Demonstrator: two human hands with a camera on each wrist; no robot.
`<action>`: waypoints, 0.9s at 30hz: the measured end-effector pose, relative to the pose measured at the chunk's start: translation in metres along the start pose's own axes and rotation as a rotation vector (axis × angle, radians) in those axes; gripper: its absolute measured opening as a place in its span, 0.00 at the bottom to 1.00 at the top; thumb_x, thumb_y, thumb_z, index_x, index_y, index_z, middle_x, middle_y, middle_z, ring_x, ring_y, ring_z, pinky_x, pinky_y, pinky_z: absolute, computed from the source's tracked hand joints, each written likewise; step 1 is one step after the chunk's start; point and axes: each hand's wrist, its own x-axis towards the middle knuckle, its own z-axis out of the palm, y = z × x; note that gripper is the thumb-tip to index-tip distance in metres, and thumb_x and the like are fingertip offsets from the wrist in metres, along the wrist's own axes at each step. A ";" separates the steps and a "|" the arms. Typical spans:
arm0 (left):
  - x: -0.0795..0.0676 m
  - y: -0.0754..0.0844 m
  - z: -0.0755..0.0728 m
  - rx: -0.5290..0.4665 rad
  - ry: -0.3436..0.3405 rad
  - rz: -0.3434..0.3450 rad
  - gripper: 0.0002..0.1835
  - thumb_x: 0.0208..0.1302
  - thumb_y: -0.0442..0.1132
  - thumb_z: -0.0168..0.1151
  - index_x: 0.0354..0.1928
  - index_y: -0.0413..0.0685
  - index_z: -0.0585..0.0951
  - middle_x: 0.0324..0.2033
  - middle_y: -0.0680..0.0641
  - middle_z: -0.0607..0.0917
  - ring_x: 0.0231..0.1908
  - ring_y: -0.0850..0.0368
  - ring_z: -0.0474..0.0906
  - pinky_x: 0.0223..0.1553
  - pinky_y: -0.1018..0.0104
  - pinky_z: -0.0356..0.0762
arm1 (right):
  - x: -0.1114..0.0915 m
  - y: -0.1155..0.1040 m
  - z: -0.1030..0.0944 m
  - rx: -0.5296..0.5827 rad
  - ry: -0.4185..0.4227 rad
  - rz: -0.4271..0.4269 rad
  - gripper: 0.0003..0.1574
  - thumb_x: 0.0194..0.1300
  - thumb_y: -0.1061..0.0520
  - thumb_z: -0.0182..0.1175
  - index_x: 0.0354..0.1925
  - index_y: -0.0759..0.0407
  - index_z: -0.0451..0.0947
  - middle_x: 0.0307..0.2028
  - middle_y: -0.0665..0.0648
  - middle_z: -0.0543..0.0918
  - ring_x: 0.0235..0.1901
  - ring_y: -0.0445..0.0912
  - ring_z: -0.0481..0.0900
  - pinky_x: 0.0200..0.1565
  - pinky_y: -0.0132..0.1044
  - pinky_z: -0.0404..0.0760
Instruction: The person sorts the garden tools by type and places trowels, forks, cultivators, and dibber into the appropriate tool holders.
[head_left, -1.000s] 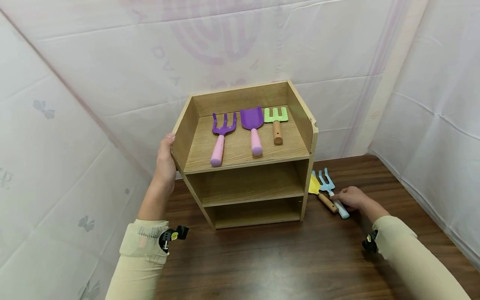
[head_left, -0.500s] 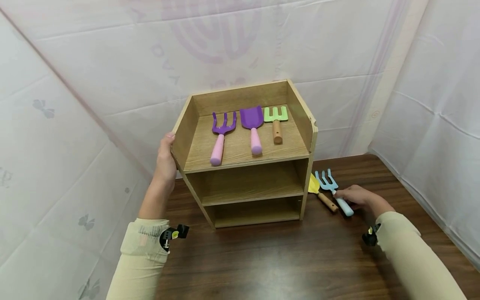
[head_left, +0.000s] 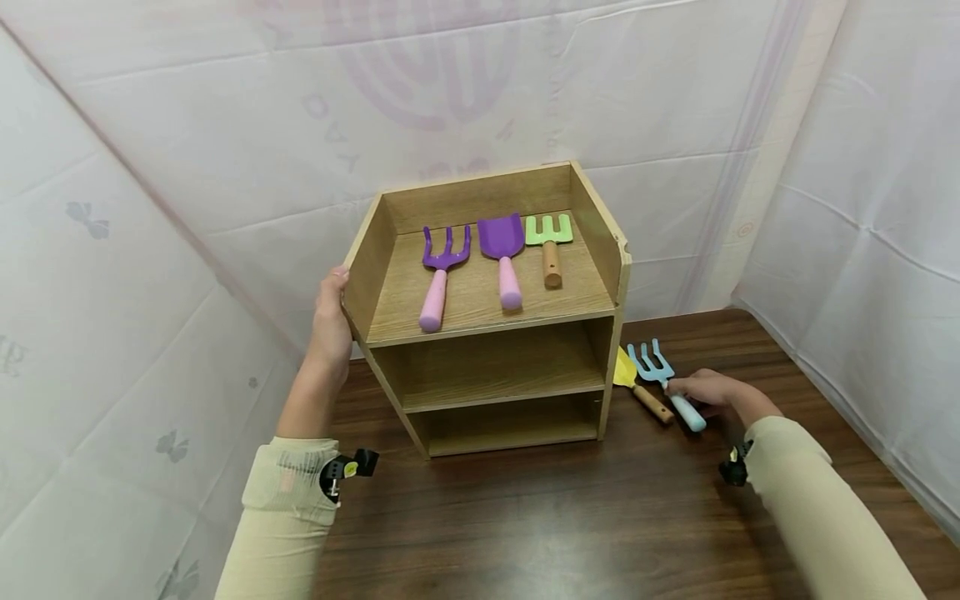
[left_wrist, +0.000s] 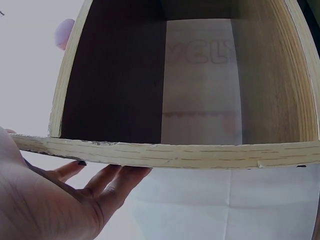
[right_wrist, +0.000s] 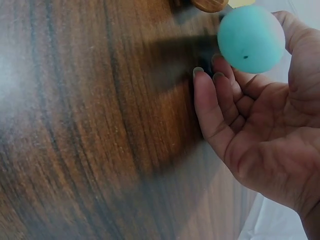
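Laterally, the left hand (head_left: 331, 329), partly curled, grips the left side of the tan wooden shelf unit (head_left: 491, 328); rightward, the light-blue three-tined fork (head_left: 655, 372) points tines-away, its handle (head_left: 687, 414) slanting near-right, pinched by the closer right hand (head_left: 712, 392)

My left arm (head_left: 281, 517) stretches forward, my left grip (head_left: 330, 325) pressing with fingers (left_wrist: 117, 187) extended; my right arm (head_left: 821, 508) angles inward, my right grip (head_left: 716, 392) pinching with fingers bent.

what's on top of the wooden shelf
Atop the wooden shelf lie a purple fork, a purple shovel and a green rake; the wood directly beneath them is covered.
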 end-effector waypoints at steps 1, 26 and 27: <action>0.000 0.000 0.000 -0.003 0.002 -0.001 0.28 0.69 0.61 0.30 0.61 0.57 0.67 0.50 0.50 0.68 0.48 0.54 0.64 0.51 0.60 0.58 | 0.000 0.000 0.000 -0.005 0.002 -0.001 0.34 0.65 0.39 0.52 0.49 0.69 0.73 0.43 0.60 0.76 0.40 0.47 0.76 0.41 0.42 0.81; 0.000 0.001 -0.002 0.004 -0.037 -0.005 0.29 0.70 0.61 0.31 0.61 0.53 0.67 0.49 0.44 0.70 0.47 0.53 0.67 0.50 0.61 0.61 | -0.006 -0.008 0.000 0.167 -0.019 0.044 0.27 0.67 0.43 0.54 0.45 0.68 0.68 0.37 0.60 0.73 0.34 0.47 0.75 0.37 0.42 0.78; 0.000 0.001 -0.002 -0.004 -0.038 -0.005 0.29 0.70 0.61 0.31 0.61 0.53 0.67 0.49 0.44 0.70 0.47 0.52 0.68 0.50 0.61 0.62 | -0.006 -0.007 -0.001 0.168 -0.033 0.038 0.26 0.68 0.44 0.54 0.44 0.68 0.69 0.35 0.58 0.73 0.33 0.47 0.75 0.37 0.42 0.79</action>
